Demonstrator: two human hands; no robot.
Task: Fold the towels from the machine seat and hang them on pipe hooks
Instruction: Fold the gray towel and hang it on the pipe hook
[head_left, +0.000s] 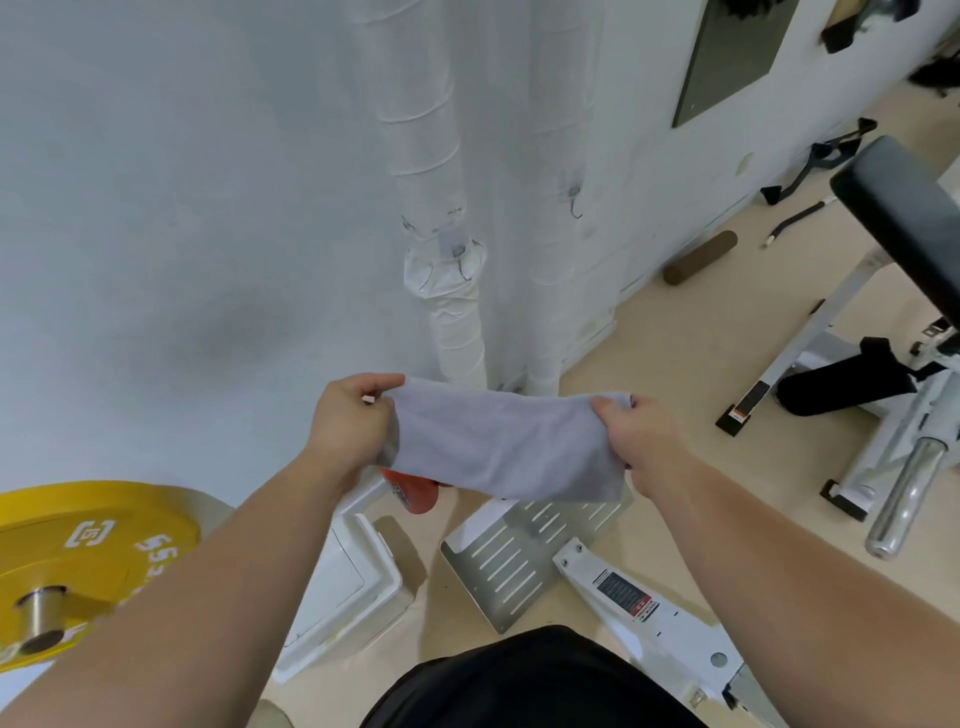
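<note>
Now we have the grey towel (504, 447) stretched in the air between our two hands. It hangs just in front of the white wrapped pipe (441, 208), above the floor and the machine parts near us. Our left hand (353, 421) pinches the left end and our right hand (644, 441) grips the right end, with the fingers (608, 410) of both curled tight onto the cloth.

We judge that we are in the folding step. The towel already looks like a narrow doubled band, though we cannot tell how many layers it has. Its long axis runs left to right and dips a little toward the right. The upper edge is taut and the lower edge hangs loose.

The next move, as we see it, calls for bringing the two ends together for one more fold. Otherwise we lift the band to the hook (460, 260) on the pipe, which sits higher and farther off. A second hook (574, 200) shows to its right. Either way the edges must stay even so the fold does not slip open.
</note>
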